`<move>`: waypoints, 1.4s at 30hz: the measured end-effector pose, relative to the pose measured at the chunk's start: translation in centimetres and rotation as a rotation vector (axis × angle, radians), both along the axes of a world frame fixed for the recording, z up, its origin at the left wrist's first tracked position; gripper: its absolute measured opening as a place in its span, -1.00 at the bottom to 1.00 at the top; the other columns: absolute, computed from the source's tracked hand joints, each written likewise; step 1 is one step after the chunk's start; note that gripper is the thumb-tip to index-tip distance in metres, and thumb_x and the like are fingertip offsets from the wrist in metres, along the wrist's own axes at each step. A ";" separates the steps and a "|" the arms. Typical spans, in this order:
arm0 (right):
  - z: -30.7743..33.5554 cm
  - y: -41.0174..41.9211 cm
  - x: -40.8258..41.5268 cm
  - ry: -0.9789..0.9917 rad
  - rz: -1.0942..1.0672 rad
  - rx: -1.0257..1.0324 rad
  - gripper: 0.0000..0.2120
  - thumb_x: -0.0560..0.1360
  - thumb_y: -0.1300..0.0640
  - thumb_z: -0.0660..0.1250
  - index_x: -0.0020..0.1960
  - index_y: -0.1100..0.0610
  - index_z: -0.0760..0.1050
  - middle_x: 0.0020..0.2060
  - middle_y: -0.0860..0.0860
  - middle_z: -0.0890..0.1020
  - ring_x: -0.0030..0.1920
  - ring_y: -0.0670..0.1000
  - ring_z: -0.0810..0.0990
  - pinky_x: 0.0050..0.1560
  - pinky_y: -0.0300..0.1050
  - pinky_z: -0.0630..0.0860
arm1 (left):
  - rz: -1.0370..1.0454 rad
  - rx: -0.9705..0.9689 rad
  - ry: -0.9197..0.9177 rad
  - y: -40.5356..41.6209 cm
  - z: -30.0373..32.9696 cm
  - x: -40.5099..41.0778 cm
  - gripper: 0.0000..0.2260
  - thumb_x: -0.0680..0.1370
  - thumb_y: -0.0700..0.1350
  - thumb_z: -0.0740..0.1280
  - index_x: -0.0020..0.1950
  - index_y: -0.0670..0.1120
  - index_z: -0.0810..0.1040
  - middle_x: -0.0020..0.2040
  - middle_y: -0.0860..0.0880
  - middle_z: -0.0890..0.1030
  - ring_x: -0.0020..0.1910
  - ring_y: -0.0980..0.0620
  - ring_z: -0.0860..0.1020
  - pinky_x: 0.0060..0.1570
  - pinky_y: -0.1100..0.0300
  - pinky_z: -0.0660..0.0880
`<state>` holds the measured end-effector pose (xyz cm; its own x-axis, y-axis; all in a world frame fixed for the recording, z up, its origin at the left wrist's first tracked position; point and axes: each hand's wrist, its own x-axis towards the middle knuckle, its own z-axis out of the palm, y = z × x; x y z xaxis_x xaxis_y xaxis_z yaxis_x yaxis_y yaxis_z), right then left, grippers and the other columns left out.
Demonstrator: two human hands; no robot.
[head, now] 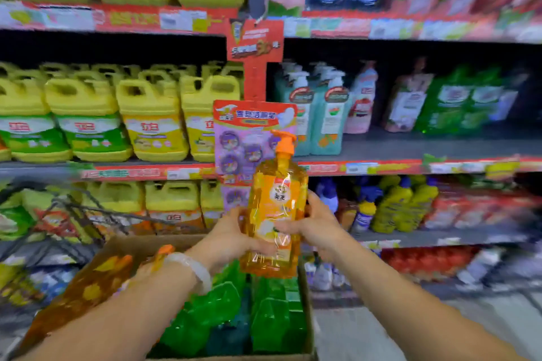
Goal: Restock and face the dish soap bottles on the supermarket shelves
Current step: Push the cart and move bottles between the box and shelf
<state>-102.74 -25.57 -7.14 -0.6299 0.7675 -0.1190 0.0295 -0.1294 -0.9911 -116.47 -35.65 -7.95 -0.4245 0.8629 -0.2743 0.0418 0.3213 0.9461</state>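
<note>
In the head view, an orange dish soap bottle (274, 214) with an orange pump top is held upright above a cardboard box (123, 246) of green bottles (272, 322). Its label writing is too blurred to read. The left hand (231, 239) and right hand (315, 223) wrap their fingers around its sides. Behind it, yellow jugs (149, 117) fill the shelf (410, 167).

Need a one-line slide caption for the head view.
Both hands, left hand and right hand, hold an orange pump bottle upright above a cardboard box.
</note>
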 end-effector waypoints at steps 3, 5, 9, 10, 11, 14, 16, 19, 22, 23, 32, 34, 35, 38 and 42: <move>0.8 2.3 9.9 -0.030 -0.100 0.114 -0.38 0.22 0.52 0.49 0.17 0.14 0.40 -0.11 0.00 0.62 -0.15 -0.06 0.62 -0.17 -0.25 0.59 | -0.165 0.040 0.025 4.3 -0.1 8.8 -0.29 0.08 -0.30 0.64 0.15 -0.17 0.41 0.01 -0.03 0.62 -0.10 0.11 0.62 -0.04 0.18 0.57; 0.9 3.7 16.3 -0.051 -0.163 0.174 -0.38 0.21 0.54 0.48 0.15 0.15 0.40 -0.13 -0.01 0.62 -0.26 -0.21 0.63 -0.25 -0.33 0.56 | -0.254 0.077 0.041 6.9 0.1 15.0 -0.51 0.19 -0.42 0.57 -0.05 -0.09 0.45 -0.21 0.10 0.64 -0.32 0.33 0.59 -0.23 0.41 0.53; 1.4 6.1 27.7 -0.066 -0.276 0.243 -0.35 0.18 0.57 0.47 0.10 0.10 0.36 -0.10 0.03 0.62 -0.27 -0.20 0.64 -0.24 -0.24 0.60 | -0.481 0.129 0.068 11.9 0.1 25.8 -0.39 0.15 -0.36 0.60 0.11 -0.15 0.44 -0.02 -0.06 0.66 -0.28 0.32 0.59 -0.26 0.44 0.51; 1.6 6.6 30.3 -0.067 -0.308 0.241 -0.37 0.22 0.61 0.42 0.11 0.11 0.35 -0.13 0.00 0.61 -0.32 -0.23 0.63 -0.29 -0.27 0.59 | -0.533 0.140 0.078 13.4 -0.1 28.0 -0.24 0.06 -0.24 0.63 0.20 -0.17 0.41 0.06 -0.07 0.64 -0.18 0.25 0.60 -0.22 0.42 0.52; 1.7 7.1 32.9 -0.071 -0.342 0.236 -0.37 0.24 0.64 0.38 0.13 0.12 0.34 -0.16 -0.03 0.60 -0.36 -0.25 0.62 -0.34 -0.31 0.56 | -0.572 0.151 0.083 14.6 0.1 30.2 -0.15 0.00 -0.17 0.62 0.24 -0.16 0.38 0.07 -0.03 0.63 -0.13 0.22 0.59 -0.21 0.42 0.52; 1.5 8.8 39.6 -0.093 -0.475 0.253 -0.33 0.24 0.65 0.37 0.22 0.18 0.35 -0.15 -0.05 0.60 -0.35 -0.27 0.61 -0.34 -0.33 0.56 | -0.674 0.169 0.105 18.7 0.2 36.7 -0.12 -0.05 -0.09 0.62 0.22 -0.14 0.38 0.04 -0.01 0.62 -0.10 0.18 0.59 -0.15 0.37 0.53; 1.1 10.4 43.6 -0.097 -0.557 0.251 -0.34 0.24 0.63 0.39 0.20 0.14 0.36 -0.13 -0.07 0.61 -0.32 -0.27 0.63 -0.32 -0.32 0.56 | -0.740 0.185 0.096 21.6 -0.2 40.8 -0.24 -0.01 -0.20 0.63 0.14 -0.12 0.43 -0.05 -0.01 0.64 -0.22 0.26 0.62 -0.22 0.39 0.52; 0.7 13.6 49.0 -0.095 -0.661 0.239 -0.40 0.26 0.63 0.37 0.08 0.06 0.39 -0.13 -0.06 0.62 -0.29 -0.23 0.65 -0.30 -0.28 0.58 | -0.848 0.208 0.095 26.8 -0.8 46.6 -0.32 0.09 -0.39 0.59 0.14 -0.14 0.45 -0.05 -0.05 0.65 -0.32 0.34 0.60 -0.35 0.47 0.48; 0.6 17.7 53.8 -0.108 -0.765 0.225 -0.38 0.28 0.62 0.36 0.14 0.07 0.37 -0.12 0.00 0.62 -0.31 -0.22 0.65 -0.32 -0.27 0.59 | -0.944 0.231 0.075 32.2 -0.8 52.0 -0.38 0.17 -0.48 0.55 0.15 -0.14 0.45 -0.05 -0.03 0.64 -0.33 0.35 0.59 -0.36 0.48 0.47; 0.6 19.3 55.3 -0.114 -0.803 0.219 -0.37 0.27 0.61 0.38 0.14 0.06 0.37 -0.09 0.04 0.63 -0.29 -0.21 0.66 -0.31 -0.25 0.60 | -0.963 0.239 0.071 34.1 -0.5 53.7 -0.44 0.21 -0.49 0.52 0.07 -0.09 0.44 -0.09 -0.01 0.63 -0.35 0.35 0.57 -0.38 0.50 0.46; 3.1 33.1 67.4 -0.159 -0.989 0.236 -0.39 0.31 0.49 0.43 0.23 0.06 0.35 -0.01 -0.02 0.63 -0.09 -0.14 0.66 -0.14 -0.20 0.61 | -1.072 0.225 0.145 51.3 1.7 66.6 -0.14 -0.04 -0.09 0.64 0.17 -0.06 0.32 0.01 0.03 0.58 -0.02 0.04 0.60 0.02 0.04 0.57; 2.9 35.2 70.1 -0.148 -1.007 0.226 -0.37 0.30 0.49 0.44 0.22 0.04 0.35 -0.01 -0.03 0.62 -0.11 -0.14 0.65 -0.21 -0.26 0.58 | -1.112 0.236 0.138 53.5 1.8 69.6 -0.29 0.09 -0.23 0.65 0.09 -0.02 0.33 -0.08 0.10 0.55 -0.12 0.17 0.56 -0.17 0.27 0.53; 2.8 36.3 71.5 -0.141 -1.016 0.218 -0.37 0.28 0.47 0.46 0.19 0.01 0.36 -0.01 -0.03 0.62 -0.10 -0.12 0.65 -0.21 -0.25 0.58 | -1.138 0.250 0.129 54.6 1.9 71.0 -0.36 0.15 -0.30 0.62 0.04 0.01 0.33 -0.12 0.13 0.55 -0.17 0.22 0.54 -0.25 0.35 0.47; 2.4 40.1 75.9 -0.129 -1.049 0.201 -0.41 0.30 0.48 0.44 0.11 -0.04 0.38 -0.04 -0.07 0.62 -0.11 -0.13 0.64 -0.23 -0.25 0.58 | -1.175 0.286 0.125 58.6 1.6 75.7 -0.39 0.19 -0.34 0.60 0.01 0.05 0.33 -0.12 0.16 0.53 -0.16 0.22 0.52 -0.17 0.31 0.44; 1.8 46.6 82.3 -0.158 -1.047 0.230 -0.42 0.31 0.50 0.42 0.12 -0.04 0.37 -0.06 -0.09 0.62 -0.15 -0.18 0.64 -0.27 -0.30 0.57 | -1.156 0.271 0.135 65.2 1.2 81.9 -0.31 0.18 -0.29 0.61 0.14 -0.05 0.29 -0.02 0.08 0.54 -0.09 0.18 0.53 -0.13 0.27 0.50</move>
